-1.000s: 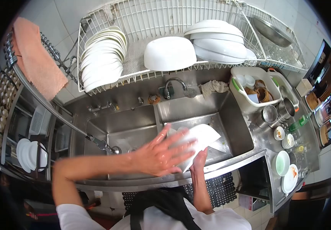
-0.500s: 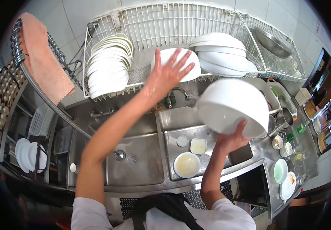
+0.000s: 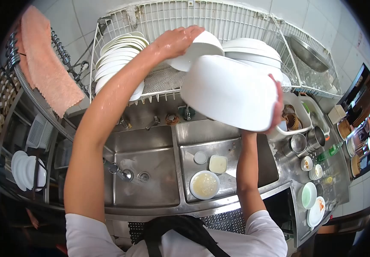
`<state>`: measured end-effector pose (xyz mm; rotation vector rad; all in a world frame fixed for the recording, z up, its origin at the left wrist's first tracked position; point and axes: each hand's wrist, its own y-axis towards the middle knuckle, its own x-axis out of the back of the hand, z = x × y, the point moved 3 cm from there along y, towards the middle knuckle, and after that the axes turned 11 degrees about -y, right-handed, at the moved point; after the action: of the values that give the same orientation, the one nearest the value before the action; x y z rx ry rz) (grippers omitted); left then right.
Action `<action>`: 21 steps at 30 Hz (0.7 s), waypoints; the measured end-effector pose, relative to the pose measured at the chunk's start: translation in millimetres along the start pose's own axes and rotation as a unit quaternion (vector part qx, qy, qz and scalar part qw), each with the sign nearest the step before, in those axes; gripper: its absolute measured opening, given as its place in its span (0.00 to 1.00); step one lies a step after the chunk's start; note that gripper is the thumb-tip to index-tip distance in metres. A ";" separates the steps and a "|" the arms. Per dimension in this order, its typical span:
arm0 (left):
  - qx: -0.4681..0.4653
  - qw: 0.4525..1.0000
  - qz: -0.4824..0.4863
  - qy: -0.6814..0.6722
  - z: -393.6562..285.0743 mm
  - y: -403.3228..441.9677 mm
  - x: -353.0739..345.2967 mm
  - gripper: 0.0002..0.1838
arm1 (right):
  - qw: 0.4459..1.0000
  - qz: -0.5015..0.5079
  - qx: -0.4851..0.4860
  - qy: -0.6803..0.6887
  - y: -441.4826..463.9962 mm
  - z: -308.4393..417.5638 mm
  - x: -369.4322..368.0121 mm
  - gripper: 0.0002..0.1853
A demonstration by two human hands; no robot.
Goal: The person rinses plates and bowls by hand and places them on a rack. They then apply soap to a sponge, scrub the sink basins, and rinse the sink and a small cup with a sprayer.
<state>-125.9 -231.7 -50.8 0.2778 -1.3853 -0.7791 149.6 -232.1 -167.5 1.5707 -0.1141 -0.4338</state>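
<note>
Work looks partway. Far left of the rack (image 3: 161,81): row of plates (image 3: 114,64) stacked, looks done. Left hand (image 3: 178,42): fingers together, curled over the edge of the rack bowl (image 3: 208,45), which is tilted; thumb hidden. Sink (image 3: 177,160): three small dishes (image 3: 204,185) in the right basin, at least one with cloudy liquid, look left to do. Right hand (image 3: 277,107): clamps the big bowl (image 3: 227,94) at its right side, in the air before the rack. Stacked bowls (image 3: 253,48) at rack right, look done. Tabletop (image 3: 288,176) at right: stained plate (image 3: 316,214), green bowl (image 3: 307,196), look left. Big bowl: plain white, deep, smooth, tilted, outside facing me; no dirt visible; inside hidden.
</note>
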 end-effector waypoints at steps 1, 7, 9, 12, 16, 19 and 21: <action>0.000 1.000 -0.003 0.002 3.9 2.3 5.3 0.30 | 0.996 -0.020 0.039 0.072 12.1 6.7 -12.1 0.24; 0.148 0.985 0.072 -0.048 37.2 23.6 -0.9 0.23 | 0.987 0.018 0.162 0.007 24.0 15.1 -92.7 0.19; 0.115 0.993 0.021 -0.034 43.9 15.2 -11.1 0.24 | 0.980 0.032 0.193 -0.019 7.9 4.4 -107.9 0.20; 0.157 0.984 0.064 -0.048 27.3 9.6 -3.1 0.22 | 0.972 0.077 0.212 -0.072 -2.2 8.3 -94.1 0.19; 0.018 0.998 0.062 0.022 4.0 2.4 7.0 0.25 | 0.985 0.078 0.140 -0.058 -32.4 4.6 -79.1 0.18; 0.053 0.986 0.139 -0.070 -12.2 3.9 14.2 0.29 | 0.992 0.100 0.050 -0.051 -51.0 8.8 -68.4 0.22; 0.029 0.980 0.174 -0.091 -14.4 2.5 14.8 0.32 | 0.983 0.164 0.015 -0.082 -59.7 21.3 -52.5 0.27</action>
<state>-111.7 -243.1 -40.7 0.0050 -1.5770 -0.4831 82.5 -231.0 -215.1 1.5087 -0.5011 -0.3018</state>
